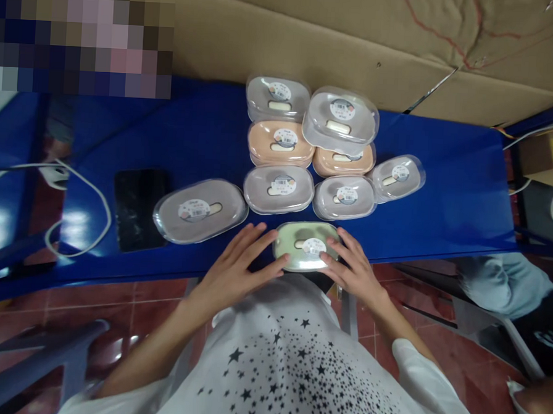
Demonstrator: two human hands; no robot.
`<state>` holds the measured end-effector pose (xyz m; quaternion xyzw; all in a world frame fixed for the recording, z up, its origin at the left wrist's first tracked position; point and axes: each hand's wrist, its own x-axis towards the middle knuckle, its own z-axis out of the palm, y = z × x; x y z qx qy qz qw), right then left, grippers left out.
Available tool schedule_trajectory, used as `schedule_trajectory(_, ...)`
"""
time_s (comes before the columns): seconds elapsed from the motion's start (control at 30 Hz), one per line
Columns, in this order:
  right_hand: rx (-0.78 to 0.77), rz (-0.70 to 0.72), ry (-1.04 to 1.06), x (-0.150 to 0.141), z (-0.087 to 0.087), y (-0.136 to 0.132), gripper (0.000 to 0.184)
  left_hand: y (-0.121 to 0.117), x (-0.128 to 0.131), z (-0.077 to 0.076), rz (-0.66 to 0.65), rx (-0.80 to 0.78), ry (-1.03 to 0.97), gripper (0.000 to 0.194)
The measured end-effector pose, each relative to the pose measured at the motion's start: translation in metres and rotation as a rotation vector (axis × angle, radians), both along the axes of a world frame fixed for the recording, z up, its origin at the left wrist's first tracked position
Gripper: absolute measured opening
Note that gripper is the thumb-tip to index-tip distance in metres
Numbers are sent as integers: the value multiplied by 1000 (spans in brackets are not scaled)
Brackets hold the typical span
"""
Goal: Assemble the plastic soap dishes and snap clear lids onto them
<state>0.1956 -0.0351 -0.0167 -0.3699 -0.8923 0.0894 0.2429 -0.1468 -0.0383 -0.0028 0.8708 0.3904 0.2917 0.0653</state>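
A pale green oval plastic box point(286, 237) with a clear lid and a round white label lies close to the table's front edge. My left hand point(239, 267) is at its left end, fingers spread, with the thumb over the lid and the index finger by the edge. From the right, my right hand point(359, 270) reaches over the box, its fingers apart and their tips on the lid near the label. Neither hand is wrapped round it. Just behind stand a grey box point(258, 197) and another grey box point(357, 208). A larger grey box point(174, 220) sits left of my left hand.
Peach boxes point(264, 138) and more grey boxes point(318, 110) stand at the back of the blue table point(463, 180); one overlaps a peach box. A dark phone point(139, 224) and a white cable point(105, 204) lie left. Brown cardboard point(289, 47) rises behind. Another person's leg point(508, 284) shows at right.
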Motion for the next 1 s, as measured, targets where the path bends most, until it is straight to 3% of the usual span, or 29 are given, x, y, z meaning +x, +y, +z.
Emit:
schedule_trajectory(0.13,1,-191,45,41,1,-18,62,-5,-24,22,364,72,13,90)
schedule_trajectory(0.23,45,-388,73,79,-3,-30,61,-3,-36,33,530,-43,105,84)
schedule_trajectory(0.4,201,-764,54,152,-13,-22,60,6,-39,26,566,-113,95,70)
schedule_trajectory(0.53,255,-952,41,216,-13,34,64,25,-39,16,559,-78,67,70)
schedule_trajectory(0.63,161,-898,5,239,-4,94,69,48,-41,17,514,-86,55,69)
schedule_trajectory(0.77,81,-728,-58,210,21,152,70,77,-42,34,447,-207,163,62)
schedule_trajectory(0.87,-135,-486,-63,168,43,162,62,84,-34,47,410,-157,191,56)
schedule_trajectory(0.93,-348,-330,-111,149,55,158,70,84,-25,48,325,-72,202,58)
schedule_trajectory(1.0,-427,-269,-153,142,63,154,80,82,-16,43,213,-29,250,57)
